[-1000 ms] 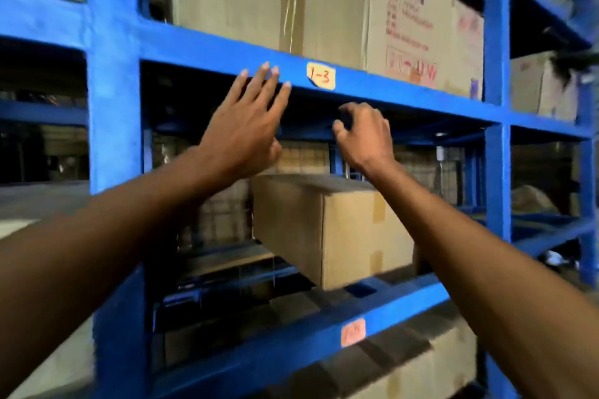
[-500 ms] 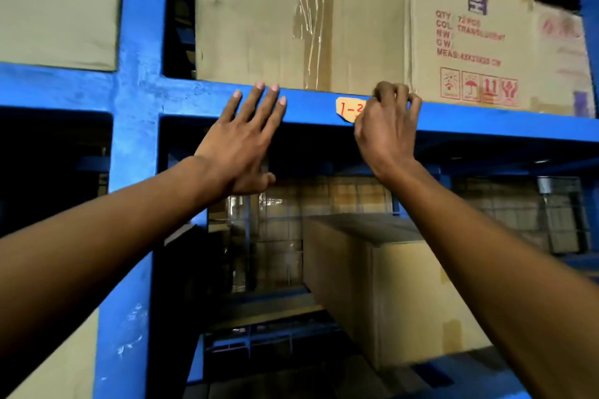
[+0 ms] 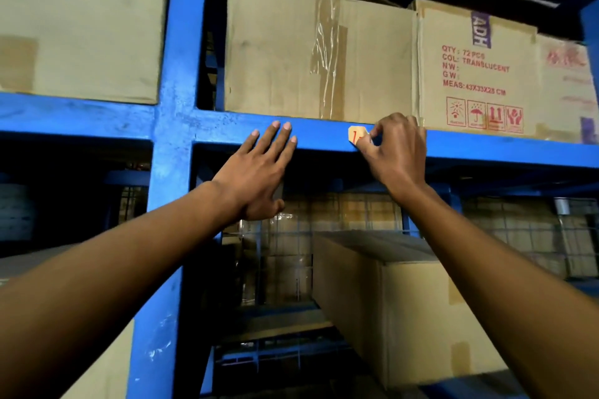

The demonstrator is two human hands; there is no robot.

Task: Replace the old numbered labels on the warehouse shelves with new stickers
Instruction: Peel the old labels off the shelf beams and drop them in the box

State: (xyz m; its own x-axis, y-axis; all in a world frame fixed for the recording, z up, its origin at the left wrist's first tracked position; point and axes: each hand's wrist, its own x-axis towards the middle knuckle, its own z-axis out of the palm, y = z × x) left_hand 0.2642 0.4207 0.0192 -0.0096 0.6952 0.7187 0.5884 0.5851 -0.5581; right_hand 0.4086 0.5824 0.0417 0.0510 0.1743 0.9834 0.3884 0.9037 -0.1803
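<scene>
A small yellow label (image 3: 356,136) with red handwriting sticks to the front of the blue shelf beam (image 3: 321,136). My right hand (image 3: 395,152) is at the label's right side, thumb and fingertips pinched on its edge and covering most of the number. My left hand (image 3: 259,172) lies flat with fingers spread against the same beam, a hand's width left of the label, holding nothing.
Cardboard boxes (image 3: 317,55) stand on the shelf above the beam, one printed in red (image 3: 476,71). A blue upright post (image 3: 175,139) runs down on the left. Another box (image 3: 398,301) sits on the lower shelf, wire mesh behind it.
The view has moved closer and upward to the beam. My right hand rose from below the beam to the label and now pinches its right edge; my left hand stays flat on the beam.
</scene>
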